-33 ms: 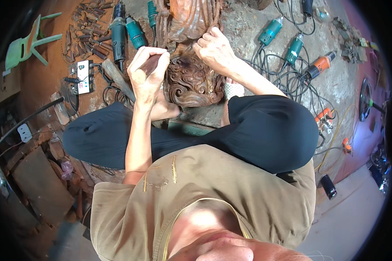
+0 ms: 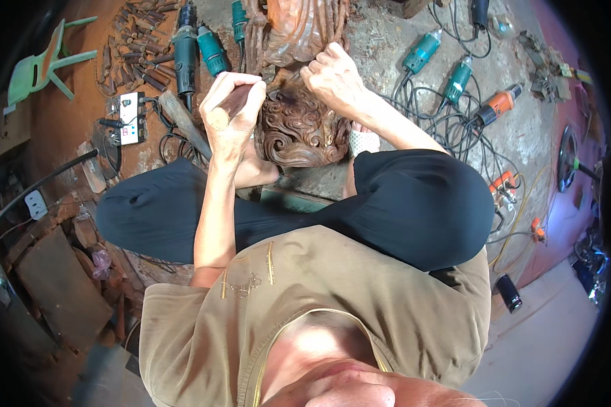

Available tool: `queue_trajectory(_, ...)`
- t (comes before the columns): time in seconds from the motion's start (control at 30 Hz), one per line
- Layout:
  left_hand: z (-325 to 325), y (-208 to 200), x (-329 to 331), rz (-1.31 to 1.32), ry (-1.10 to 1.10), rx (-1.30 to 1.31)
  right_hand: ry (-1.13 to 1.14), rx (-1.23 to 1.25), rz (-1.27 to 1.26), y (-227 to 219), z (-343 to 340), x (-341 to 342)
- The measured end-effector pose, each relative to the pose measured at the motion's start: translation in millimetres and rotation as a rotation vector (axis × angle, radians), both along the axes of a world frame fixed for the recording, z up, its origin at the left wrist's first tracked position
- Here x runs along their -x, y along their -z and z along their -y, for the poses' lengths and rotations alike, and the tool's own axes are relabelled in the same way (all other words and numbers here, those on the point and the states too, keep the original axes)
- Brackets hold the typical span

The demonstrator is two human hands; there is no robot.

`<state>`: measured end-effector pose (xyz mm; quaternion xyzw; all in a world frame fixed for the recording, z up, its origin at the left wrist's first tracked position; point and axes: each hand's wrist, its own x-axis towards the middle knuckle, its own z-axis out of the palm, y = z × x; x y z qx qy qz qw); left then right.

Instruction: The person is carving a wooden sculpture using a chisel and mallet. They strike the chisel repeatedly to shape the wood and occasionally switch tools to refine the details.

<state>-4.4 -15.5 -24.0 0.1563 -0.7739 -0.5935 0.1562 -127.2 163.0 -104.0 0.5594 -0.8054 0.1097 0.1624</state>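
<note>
In front of me, between my feet, lies a dark brown wood carving [image 2: 304,129] with deep swirling curls. Its farther part has a smoother, lighter orange-brown surface. Wrapped round a thick wooden handle, my left hand [image 2: 232,108] grips a wooden-handled carving tool [image 2: 218,119] over the carving's left side. The handle's round butt points back toward me, while the tool's tip is hidden by my fingers and the carving. My right hand [image 2: 332,78] is closed in a fist against the carving's upper right edge. Whatever it holds, if anything, is hidden.
Many wooden-handled tools [image 2: 139,51] lie in a pile at the far left, near a green plastic chair [image 2: 37,71]. Green power tools [image 2: 212,51] stand beside the carving. More corded tools, including an orange one [image 2: 499,105], lie among tangled cables on the right. A white power strip [image 2: 130,121] sits left.
</note>
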Motion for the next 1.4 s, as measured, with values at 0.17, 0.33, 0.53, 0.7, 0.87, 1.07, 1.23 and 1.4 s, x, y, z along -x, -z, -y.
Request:
queue_trajectory(0.17,5.0,3.7,1.9,-0.05,0.018,0.028,0.004,-0.08,-0.063,9.7,20.3,-5.6)
queue_trajectory(0.33,4.6,7.5,0.4,-0.1,0.054,-0.039,-0.095,-0.039,0.09,-5.5,24.1,-1.0)
queue_trajectory(0.53,-1.8,4.0,3.7,-0.078,0.05,0.193,-0.015,-0.055,-0.059,12.4,22.0,-3.4)
queue_trajectory(0.7,-2.7,5.7,1.6,-0.074,0.075,0.188,-0.022,0.016,-0.096,23.9,22.8,-2.9)
queue_trajectory(0.87,3.7,10.4,-1.0,-0.058,0.076,0.119,-0.018,0.138,-0.176,19.8,27.7,-2.5)
queue_trajectory(1.07,1.6,14.1,-2.2,-0.002,0.052,-0.05,0.1,-0.107,-0.011,-2.0,20.1,-0.8)
queue_trajectory(1.23,-1.8,13.4,-2.4,-0.049,0.123,0.037,0.21,0.33,0.369,-20.1,-20.4,13.8)
queue_trajectory(1.4,-12.9,31.9,-5.9,-0.169,0.175,0.31,0.489,0.56,1.028,2.2,-44.1,5.6)
